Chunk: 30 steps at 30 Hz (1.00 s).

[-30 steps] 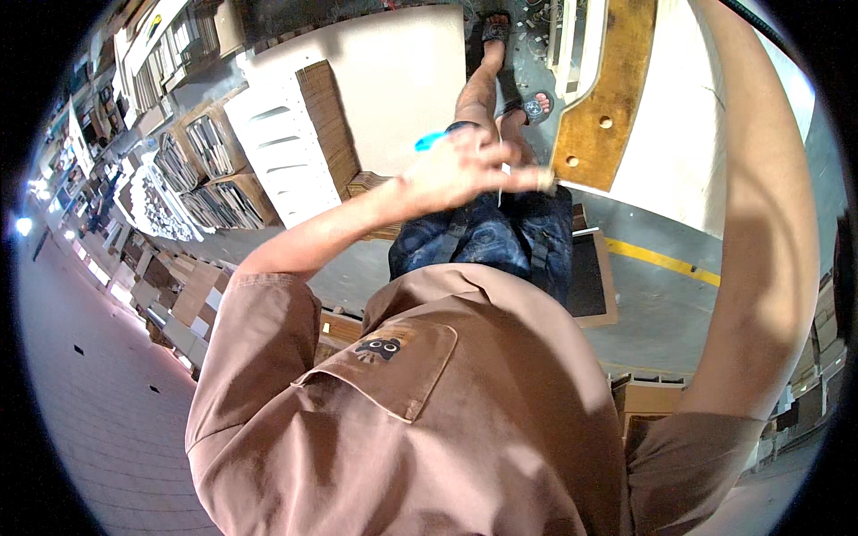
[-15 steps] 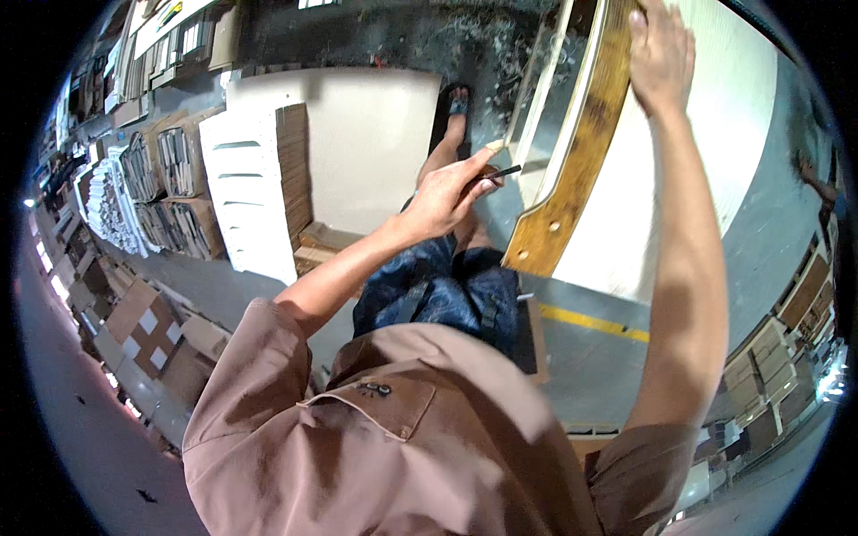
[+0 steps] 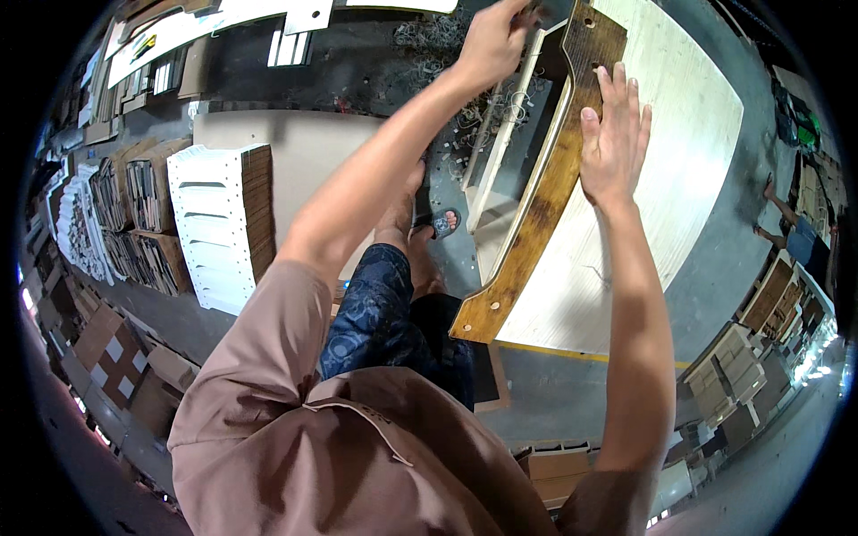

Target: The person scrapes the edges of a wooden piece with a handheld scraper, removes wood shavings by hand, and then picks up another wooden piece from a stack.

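Hands both up at 12 o'clock on the work. My right hand (image 3: pixel 615 134) lies open, palm flat, fingers spread on the brown template (image 3: pixel 545 192), a long curved wooden piece with small holes, running from 1 o'clock down to just right of centre. Template rests on a pale board (image 3: pixel 679 152) that fills the 1 to 3 o'clock area. My left hand (image 3: pixel 492 40) is closed at the template's top end, near 12 o'clock; seems to pinch something dark, cannot tell what, it's cut by the rim. Pale strip (image 3: pixel 500 152) lies along the template's left edge, touching or just beside it, can't tell which. Scrap shavings (image 3: pixel 483 112) litter the dark floor under my left forearm. White stack (image 3: pixel 219 223) stands at 9 o'clock, well apart. Cardboard piles (image 3: pixel 116 214) further left. Another person (image 3: pixel 791 223) at 3 o'clock, far off.
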Each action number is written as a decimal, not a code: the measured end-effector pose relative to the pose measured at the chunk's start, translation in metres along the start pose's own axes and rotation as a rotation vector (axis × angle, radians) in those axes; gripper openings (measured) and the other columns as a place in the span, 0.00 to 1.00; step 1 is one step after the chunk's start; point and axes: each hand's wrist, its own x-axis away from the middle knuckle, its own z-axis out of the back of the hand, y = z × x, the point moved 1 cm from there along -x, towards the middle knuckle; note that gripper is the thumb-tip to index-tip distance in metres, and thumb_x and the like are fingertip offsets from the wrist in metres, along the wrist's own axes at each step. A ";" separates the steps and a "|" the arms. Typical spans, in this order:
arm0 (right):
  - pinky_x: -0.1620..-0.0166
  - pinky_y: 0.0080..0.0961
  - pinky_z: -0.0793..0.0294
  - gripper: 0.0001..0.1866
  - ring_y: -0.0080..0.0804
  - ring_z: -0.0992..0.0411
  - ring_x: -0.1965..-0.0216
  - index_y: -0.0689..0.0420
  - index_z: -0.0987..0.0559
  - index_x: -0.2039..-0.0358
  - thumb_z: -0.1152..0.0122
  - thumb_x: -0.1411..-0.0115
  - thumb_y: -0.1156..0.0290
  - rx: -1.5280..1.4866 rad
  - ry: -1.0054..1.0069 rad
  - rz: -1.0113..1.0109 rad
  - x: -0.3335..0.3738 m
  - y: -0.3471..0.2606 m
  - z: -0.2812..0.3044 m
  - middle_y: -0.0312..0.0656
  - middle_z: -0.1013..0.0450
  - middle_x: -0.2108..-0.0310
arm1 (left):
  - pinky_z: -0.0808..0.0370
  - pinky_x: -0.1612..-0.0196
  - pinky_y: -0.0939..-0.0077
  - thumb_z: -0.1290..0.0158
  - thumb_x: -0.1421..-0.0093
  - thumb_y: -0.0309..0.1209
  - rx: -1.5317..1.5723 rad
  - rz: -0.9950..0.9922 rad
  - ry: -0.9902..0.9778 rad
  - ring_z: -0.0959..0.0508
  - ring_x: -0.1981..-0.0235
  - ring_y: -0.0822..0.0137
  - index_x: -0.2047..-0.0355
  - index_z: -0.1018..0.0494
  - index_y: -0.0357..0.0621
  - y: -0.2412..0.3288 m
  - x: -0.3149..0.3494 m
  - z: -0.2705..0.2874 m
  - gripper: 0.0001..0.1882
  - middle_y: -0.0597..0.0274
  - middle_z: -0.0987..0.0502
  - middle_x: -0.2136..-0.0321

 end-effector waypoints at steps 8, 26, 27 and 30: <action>0.15 0.53 0.66 0.30 0.40 0.53 0.14 0.33 0.36 0.18 0.66 0.16 0.48 -0.026 -0.007 -0.004 -0.002 0.000 -0.001 0.28 0.47 0.14 | 0.20 0.47 0.58 0.52 0.29 0.16 -0.155 -0.105 -0.281 0.16 0.52 0.43 0.37 0.20 0.45 -0.002 -0.055 -0.007 0.24 0.47 0.19 0.53; 0.17 0.56 0.56 0.29 0.46 0.48 0.16 0.36 0.35 0.19 0.65 0.16 0.52 0.019 0.047 0.038 -0.002 -0.009 0.009 0.38 0.43 0.16 | 0.14 0.57 0.59 0.45 0.35 0.15 -0.394 -0.106 -0.354 0.14 0.61 0.53 0.34 0.20 0.67 0.062 0.081 -0.002 0.34 0.53 0.20 0.52; 0.17 0.58 0.56 0.30 0.51 0.47 0.17 0.42 0.35 0.19 0.65 0.16 0.51 0.010 -0.011 -0.015 -0.001 -0.010 0.011 0.43 0.43 0.17 | 0.14 0.58 0.59 0.45 0.37 0.14 -0.381 -0.104 -0.359 0.15 0.61 0.53 0.35 0.20 0.69 0.062 0.091 -0.001 0.36 0.54 0.22 0.53; 0.19 0.61 0.55 0.31 0.57 0.47 0.17 0.47 0.34 0.20 0.66 0.16 0.51 -0.010 -0.064 -0.067 0.001 -0.014 0.016 0.48 0.43 0.18 | 0.13 0.58 0.62 0.45 0.36 0.14 -0.401 -0.147 -0.454 0.15 0.60 0.54 0.33 0.22 0.71 0.068 0.122 0.009 0.36 0.55 0.21 0.51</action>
